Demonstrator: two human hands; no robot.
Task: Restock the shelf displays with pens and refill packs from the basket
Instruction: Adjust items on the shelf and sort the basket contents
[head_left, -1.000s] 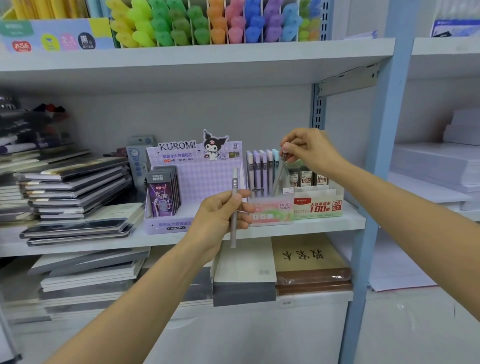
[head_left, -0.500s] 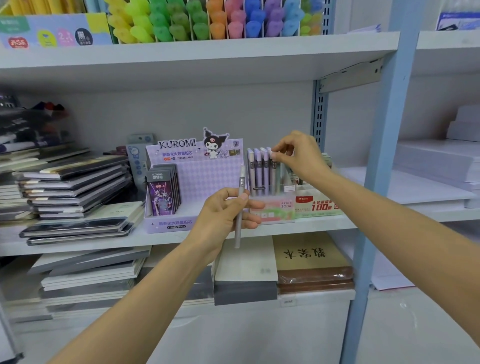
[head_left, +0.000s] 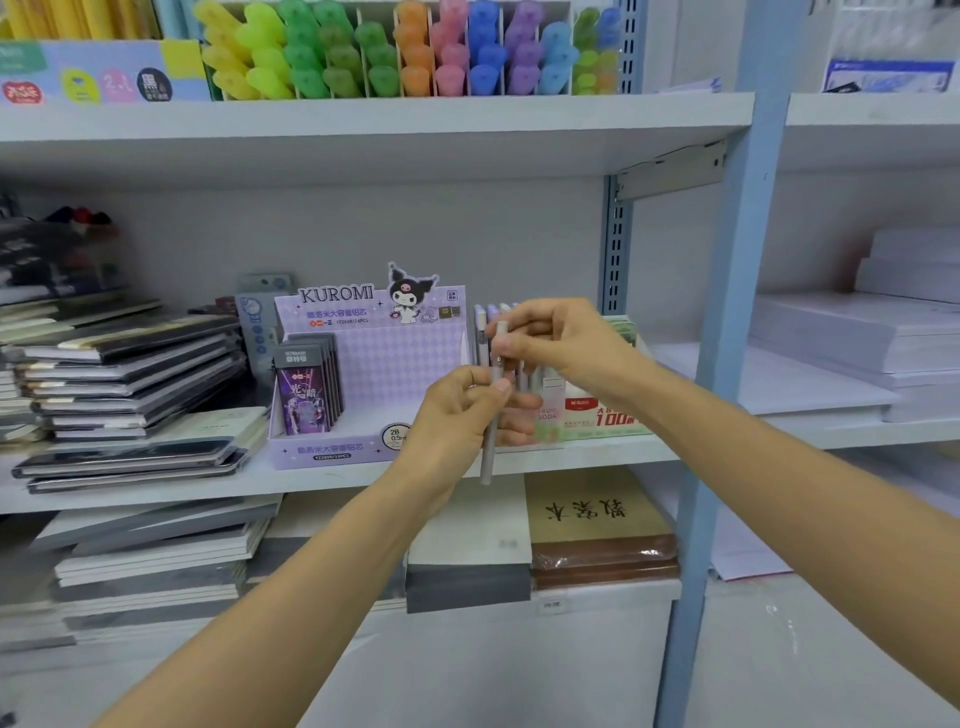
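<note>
A grey pen (head_left: 489, 452) stands upright in front of the middle shelf. My left hand (head_left: 457, 415) grips its barrel at mid height. My right hand (head_left: 558, 340) pinches the pen's top end with thumb and fingers. Right behind both hands stands the pastel pen display box (head_left: 550, 415) with several upright pens (head_left: 480, 332), mostly hidden by my hands. To its left sits the purple Kuromi refill display (head_left: 374, 364) holding several dark refill packs (head_left: 306, 389). The basket is out of view.
A stack of dark notebooks (head_left: 124, 364) fills the shelf's left part. Coloured highlighters (head_left: 405, 52) line the upper shelf. A blue upright post (head_left: 727, 312) stands to the right, with white paper stacks (head_left: 857, 338) beyond. Books (head_left: 597, 530) lie on the lower shelf.
My right hand left the pens in the display box and came down-left to the top of the pen. My left hand raised the pen towards it.
</note>
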